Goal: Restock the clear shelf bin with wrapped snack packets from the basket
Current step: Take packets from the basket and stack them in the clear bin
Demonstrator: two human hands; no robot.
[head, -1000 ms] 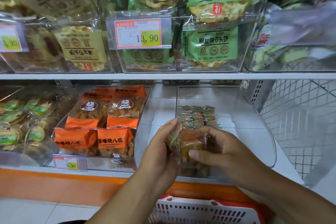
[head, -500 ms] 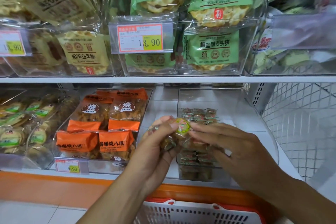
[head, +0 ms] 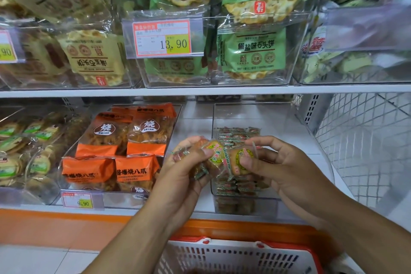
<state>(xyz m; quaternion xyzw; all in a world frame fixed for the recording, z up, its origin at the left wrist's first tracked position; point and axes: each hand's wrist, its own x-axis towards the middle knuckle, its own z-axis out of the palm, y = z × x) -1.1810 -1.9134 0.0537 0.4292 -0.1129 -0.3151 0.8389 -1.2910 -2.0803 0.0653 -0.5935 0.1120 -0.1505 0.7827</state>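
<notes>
The bin (head: 251, 115) already has some rows of packets (head: 235, 135) but much room is left, and the left hand (head: 180, 176) grips a small bunch while the right hand (head: 287, 169) pinches one packet (head: 241, 160) just above it, the basket (head: 235, 256) waiting below.

At a snack shelf, my left hand (head: 182, 169) grips a small bunch of wrapped packets (head: 213, 153) while my right hand (head: 282, 169) pinches a single packet (head: 241, 160) beside them, both held in front of the clear bin (head: 273, 118), which is part-filled with what look like matching packets. A red-rimmed white basket (head: 233, 256) sits below; orange bags (head: 124, 138) fill the neighbouring bin.
</notes>
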